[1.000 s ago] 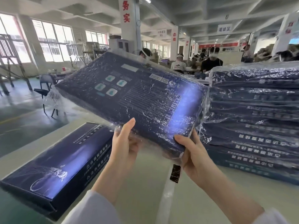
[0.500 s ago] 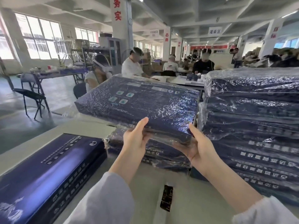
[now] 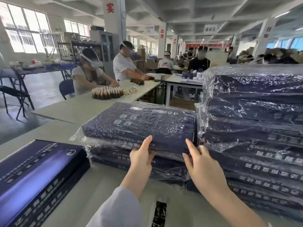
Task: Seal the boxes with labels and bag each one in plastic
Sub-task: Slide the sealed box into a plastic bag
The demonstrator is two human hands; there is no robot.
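Hands, two: left hand (image 3: 141, 159) grips one bagged box (image 3: 147, 123); right hand (image 3: 200, 163) touches, fingers (image 3: 190, 145) straight.

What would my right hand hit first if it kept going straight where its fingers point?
The near edge of the top bagged box. Your right hand points up and slightly left at it, and its straight fingers seem to be touching it. The tall stack lies off to the right.

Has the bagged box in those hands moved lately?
Yes. The bagged box has dropped relative to the tall stack, onto the short pile beside it.
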